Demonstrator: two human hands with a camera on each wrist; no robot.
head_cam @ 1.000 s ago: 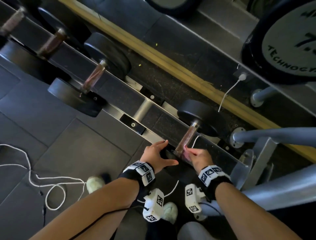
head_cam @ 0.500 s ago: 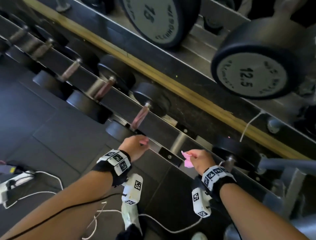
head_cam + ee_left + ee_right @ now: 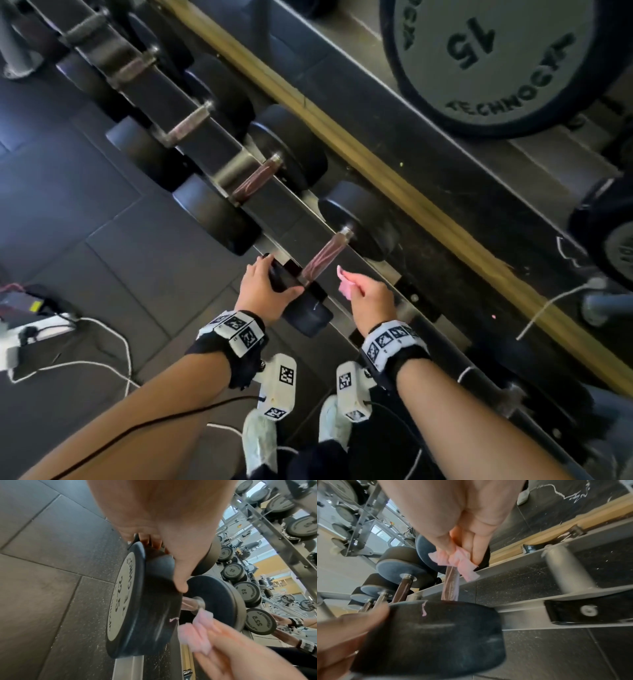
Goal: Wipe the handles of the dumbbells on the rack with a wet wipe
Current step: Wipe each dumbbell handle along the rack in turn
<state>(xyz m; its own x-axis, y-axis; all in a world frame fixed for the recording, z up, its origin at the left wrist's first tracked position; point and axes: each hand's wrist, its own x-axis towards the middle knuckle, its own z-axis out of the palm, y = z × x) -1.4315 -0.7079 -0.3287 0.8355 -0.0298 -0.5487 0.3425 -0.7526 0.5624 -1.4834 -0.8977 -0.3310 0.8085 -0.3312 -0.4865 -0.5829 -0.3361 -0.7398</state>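
Note:
On the low rack rail [image 3: 274, 219] lies a black dumbbell with a reddish-brown handle [image 3: 323, 257]. My left hand [image 3: 281, 274] grips its near head [image 3: 306, 313], thumb on the inner side and fingers over the top. In the left wrist view that head [image 3: 140, 608] reads 22.5. My right hand [image 3: 352, 281] pinches a crumpled pink wet wipe [image 3: 345, 283] just right of the handle, not touching it. The right wrist view shows the wipe [image 3: 458, 563] held above the handle [image 3: 450, 586]. A small pink scrap [image 3: 424, 609] sticks to the head.
More dumbbells [image 3: 253, 178] lie along the rail to the upper left. A large 15 dumbbell [image 3: 486, 58] sits on the tier above. A yellow strip [image 3: 394, 178] runs behind the rack. White cables [image 3: 113, 342] and a power strip [image 3: 30, 329] lie on the floor at left.
Both hands left the rightmost dumbbell and moved left along the rack to this one. My left hand has taken hold of its near head; the wipe came off the earlier handle.

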